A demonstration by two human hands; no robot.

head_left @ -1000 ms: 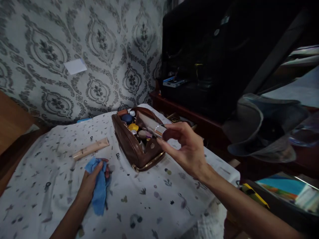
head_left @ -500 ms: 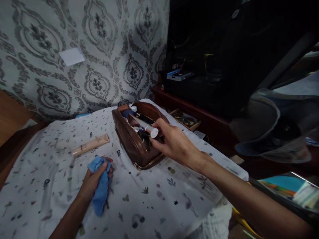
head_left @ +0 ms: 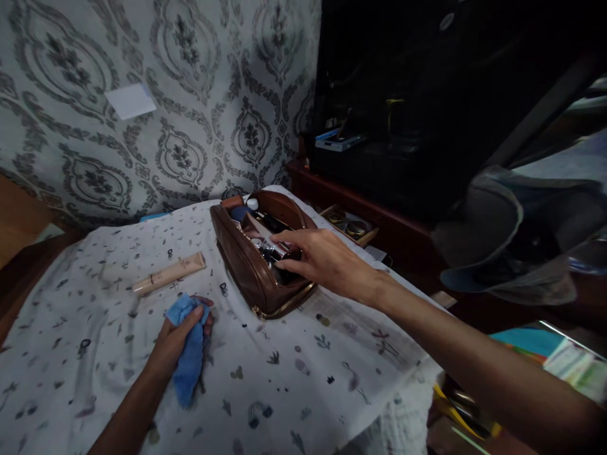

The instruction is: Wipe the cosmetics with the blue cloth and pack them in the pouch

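Observation:
A brown leather pouch (head_left: 251, 278) lies open on a white patterned cloth (head_left: 265, 379), packed with small cosmetic items. My right hand (head_left: 327, 262) reaches into its mouth, fingers pinched round a silver tube (head_left: 268, 248) that lies down among the contents. My left hand (head_left: 177, 335) rests on the cloth nearer me, closed on a crumpled blue rag (head_left: 190, 357). A beige cosmetic tube (head_left: 168, 274) lies loose on the cloth to the left of the pouch, apart from both hands.
Patterned wallpaper with a white paper slip (head_left: 129, 101) rises behind. A dark wooden cabinet (head_left: 360, 208) with a small open drawer stands to the right, dark shelving above it. A grey hat (head_left: 502, 234) and colourful papers (head_left: 545, 354) crowd the right side.
My right hand has lowered the silver tube from above the pouch down into it. The left hand stays on the blue rag.

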